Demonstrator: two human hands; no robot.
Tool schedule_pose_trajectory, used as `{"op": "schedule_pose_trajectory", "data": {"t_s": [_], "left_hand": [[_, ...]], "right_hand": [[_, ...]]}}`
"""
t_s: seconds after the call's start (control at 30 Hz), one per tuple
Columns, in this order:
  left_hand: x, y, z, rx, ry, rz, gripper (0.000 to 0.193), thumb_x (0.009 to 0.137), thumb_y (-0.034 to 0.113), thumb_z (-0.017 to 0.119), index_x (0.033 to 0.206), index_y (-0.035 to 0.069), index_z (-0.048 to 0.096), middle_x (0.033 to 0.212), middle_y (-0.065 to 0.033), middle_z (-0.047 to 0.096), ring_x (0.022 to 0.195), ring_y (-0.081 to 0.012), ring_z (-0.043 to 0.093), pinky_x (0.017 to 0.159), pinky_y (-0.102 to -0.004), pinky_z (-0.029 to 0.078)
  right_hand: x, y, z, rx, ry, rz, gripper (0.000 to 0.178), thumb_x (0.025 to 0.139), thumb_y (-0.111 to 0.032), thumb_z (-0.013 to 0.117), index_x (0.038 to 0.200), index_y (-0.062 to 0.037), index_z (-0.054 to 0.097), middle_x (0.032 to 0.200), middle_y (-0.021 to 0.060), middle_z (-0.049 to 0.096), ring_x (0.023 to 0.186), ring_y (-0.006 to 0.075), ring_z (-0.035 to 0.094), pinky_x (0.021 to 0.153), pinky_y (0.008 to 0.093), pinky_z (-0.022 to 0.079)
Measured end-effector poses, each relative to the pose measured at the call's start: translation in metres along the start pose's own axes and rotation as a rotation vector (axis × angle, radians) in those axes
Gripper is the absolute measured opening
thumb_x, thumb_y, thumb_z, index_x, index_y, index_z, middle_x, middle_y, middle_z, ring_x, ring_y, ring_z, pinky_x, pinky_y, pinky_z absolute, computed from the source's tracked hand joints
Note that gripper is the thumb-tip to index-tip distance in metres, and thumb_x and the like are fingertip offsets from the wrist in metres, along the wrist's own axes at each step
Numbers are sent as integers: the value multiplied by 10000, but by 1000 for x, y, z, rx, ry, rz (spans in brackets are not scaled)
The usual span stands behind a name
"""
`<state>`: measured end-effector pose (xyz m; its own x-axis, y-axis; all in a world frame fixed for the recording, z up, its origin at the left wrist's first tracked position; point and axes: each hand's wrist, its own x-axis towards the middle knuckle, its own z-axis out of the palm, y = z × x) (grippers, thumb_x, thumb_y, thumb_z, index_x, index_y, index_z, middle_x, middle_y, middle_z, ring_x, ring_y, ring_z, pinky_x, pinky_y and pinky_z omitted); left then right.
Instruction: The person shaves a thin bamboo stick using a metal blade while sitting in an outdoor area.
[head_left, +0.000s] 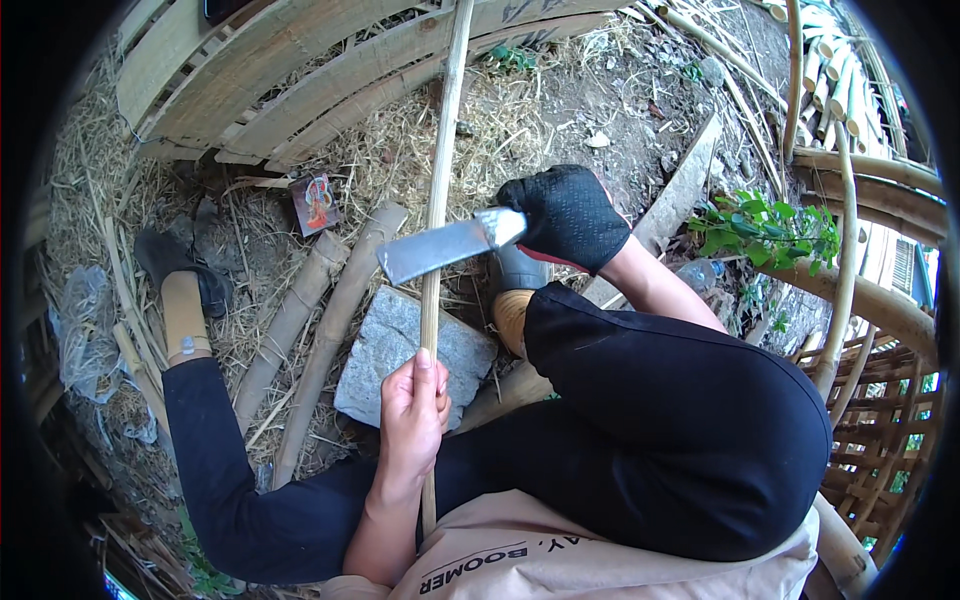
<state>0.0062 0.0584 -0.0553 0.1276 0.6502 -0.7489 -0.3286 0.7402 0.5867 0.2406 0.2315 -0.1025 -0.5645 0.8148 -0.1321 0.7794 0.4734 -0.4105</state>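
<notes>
My bare left hand (411,405) is closed round a long, narrow bamboo strip (447,130), thumb lying along it. The strip runs from my lap up past the top of the view. On my right hand (568,218) is a black textured glove, its fingers wrapped round the handle of a broad-bladed knife (435,252). Its flat metal blade points left and lies across the strip, above my left hand. Most of the handle is hidden inside the glove. Below the blade, a grey stone block (400,345) sits on the ground between my legs.
Bamboo poles (332,330) lie left of the block. A slatted wooden panel (270,75) stands at the upper left, with a small printed box (315,205) near it. Leafy green plants (765,230), cut bamboo (835,80) and a woven bamboo basket (870,450) are at the right.
</notes>
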Motion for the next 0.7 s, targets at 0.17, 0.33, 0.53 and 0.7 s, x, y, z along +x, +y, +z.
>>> {"op": "schedule_pose_trajectory", "data": {"t_s": [0.17, 0.33, 0.53, 0.7], "left_hand": [[-1, -1, 2, 39, 14, 41, 433, 1099, 399, 384, 769, 124, 436, 563, 86, 295, 411, -5, 223, 375, -215, 153], [-2, -4, 3, 76, 25, 80, 434, 1100, 395, 379, 768, 121, 435, 562, 83, 296, 406, -5, 229, 370, -213, 160], [-1, 0, 3, 62, 31, 77, 440, 1099, 401, 383, 764, 121, 437, 560, 85, 292, 402, -5, 226, 370, -213, 153], [-1, -1, 1, 24, 39, 34, 441, 1099, 403, 384, 761, 124, 437, 558, 90, 286, 405, -5, 222, 375, -215, 144]], "right_hand": [[0, -21, 1, 57, -109, -51, 192, 722, -273, 749, 885, -172, 735, 772, 104, 696, 742, 340, 692, 669, 447, 548], [23, 2, -12, 4, 1, 190, 232, 778, -329, 727, 923, -150, 748, 791, 151, 714, 755, 364, 701, 709, 435, 565], [47, 35, -33, -87, 52, 335, 275, 806, -336, 704, 1011, -161, 757, 878, 160, 731, 823, 357, 711, 774, 440, 568], [28, 18, -17, 21, 0, 377, 296, 809, -355, 702, 1043, -181, 753, 885, 150, 737, 838, 346, 719, 777, 437, 572]]}}
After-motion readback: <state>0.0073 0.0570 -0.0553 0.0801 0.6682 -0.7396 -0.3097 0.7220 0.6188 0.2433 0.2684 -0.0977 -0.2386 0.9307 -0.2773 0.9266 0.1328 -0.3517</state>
